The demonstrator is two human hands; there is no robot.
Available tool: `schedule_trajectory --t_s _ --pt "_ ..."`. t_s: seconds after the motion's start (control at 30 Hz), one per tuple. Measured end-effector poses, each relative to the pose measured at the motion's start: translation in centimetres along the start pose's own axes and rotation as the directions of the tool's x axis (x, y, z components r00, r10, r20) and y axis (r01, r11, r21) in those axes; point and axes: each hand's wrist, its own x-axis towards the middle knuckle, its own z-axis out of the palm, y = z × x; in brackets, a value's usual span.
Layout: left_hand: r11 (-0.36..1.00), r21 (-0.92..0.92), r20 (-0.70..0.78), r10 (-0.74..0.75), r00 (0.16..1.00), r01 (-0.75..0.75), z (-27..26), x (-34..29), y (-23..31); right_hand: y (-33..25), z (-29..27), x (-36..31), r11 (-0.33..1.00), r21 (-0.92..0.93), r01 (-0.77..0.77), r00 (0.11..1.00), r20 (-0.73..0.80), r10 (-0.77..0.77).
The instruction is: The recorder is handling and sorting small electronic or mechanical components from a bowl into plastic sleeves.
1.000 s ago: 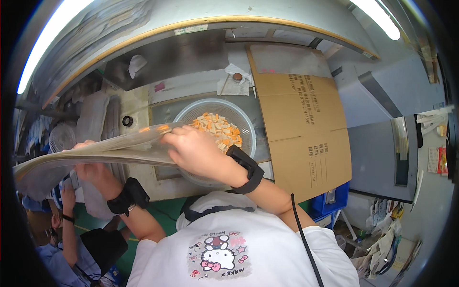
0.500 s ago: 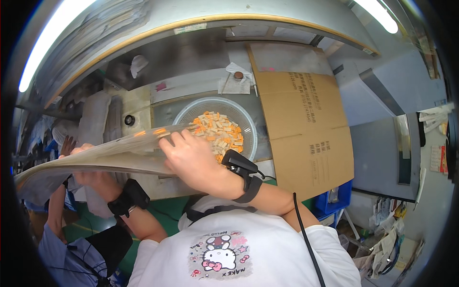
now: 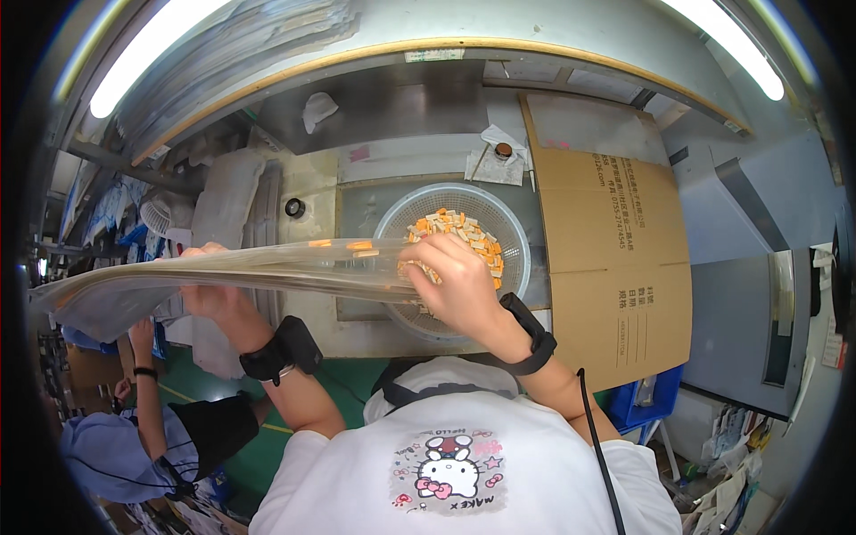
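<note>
A large clear plastic bag (image 3: pixel 223 272) is stretched sideways between my hands, nearly level. My left hand (image 3: pixel 212 300) grips its left part, with the fingers partly behind the plastic. My right hand (image 3: pixel 459 281) pinches the bag's right end over a grey-blue round plastic basket (image 3: pixel 520 227). Many small orange and whitish block-like pieces (image 3: pixel 481 239) lie in the basket. A few orange pieces (image 3: pixel 359 245) show through the bag near its top edge, left of my right hand. The bag covers the basket's left side and part of its front.
Right of the basket leans a large flat cardboard sheet (image 3: pixel 615 223). Behind it are a white paper (image 3: pixel 495 171) with a small brown round item (image 3: pixel 503 151). A black ring-shaped object (image 3: pixel 294 209) sits further left. Another person (image 3: pixel 134 446) is at the lower left.
My right hand has moved right over the basket, with the bag's end. The bag is straighter and more level. The whole view has shifted, and the other person's arm has lowered.
</note>
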Motion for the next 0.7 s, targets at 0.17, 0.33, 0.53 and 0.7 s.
schedule_trajectory --t_s 0.17,0.33,0.53,0.7 --pt "1.0 0.018 -0.035 0.006 0.999 -0.005 1.0 0.3 -0.4 -0.7 0.0 0.5 0.982 0.134 0.131 0.989 -0.092 -0.119" --pt "0.996 0.09 0.028 -0.017 0.999 0.014 0.8 0.1 -0.4 -1.1 -0.1 1.0 0.968 0.166 0.188 0.978 -0.126 -0.169" --pt "0.985 0.123 -0.062 0.127 0.99 -0.119 0.8 -0.1 -0.7 -1.3 -0.3 1.1 0.962 0.197 0.191 0.975 -0.154 -0.162" --pt "0.994 0.082 0.17 0.061 0.983 -0.076 -1.0 0.0 -0.3 -1.4 -0.2 0.7 0.963 0.24 0.125 0.991 -0.067 -0.112"
